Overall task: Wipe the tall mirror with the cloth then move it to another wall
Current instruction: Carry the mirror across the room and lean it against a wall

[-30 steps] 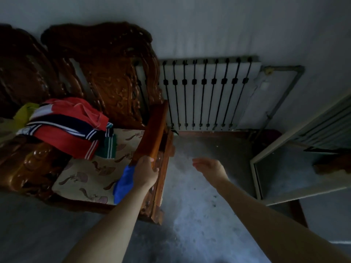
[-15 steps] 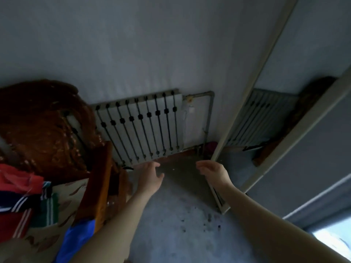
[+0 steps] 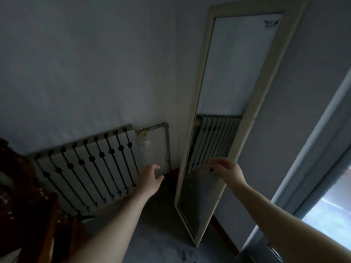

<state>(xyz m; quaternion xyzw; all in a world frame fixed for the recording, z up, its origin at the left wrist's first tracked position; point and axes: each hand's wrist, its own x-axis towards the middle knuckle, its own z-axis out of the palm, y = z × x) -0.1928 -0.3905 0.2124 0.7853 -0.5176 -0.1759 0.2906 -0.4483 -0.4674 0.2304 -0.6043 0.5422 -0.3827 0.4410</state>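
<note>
My arms: both bare, reaching forward from the bottom of the view.
Chair: dark carved wood at my lower left, glossy, mostly in shadow.
Floor: grey, rough and speckled, like bare concrete.
Left hand: empty, fingers spread loosely, thumb apart, in front of the gap between radiator and mirror; touching nothing that I can see.
Right hand: empty, fingers curled slightly and spread, in front of the mirror's lower glass; whether it touches the glass I cannot tell.
Mirror: tall, narrow rectangle in a flat cream frame, standing on the floor and leaning on the right-hand wall near the corner; the glass reflects pale wall above, radiator ribs in the middle and grey floor below; a small dark mark sits at its top right corner.
Radiator: white ribbed panels with thin black bars and knobs, on the far wall.
Pipe: grey metal, bent, running down beside the radiator.
Walls: plain, pale, matt.
Door: grey frame at my right, daylight at its foot.
</note>
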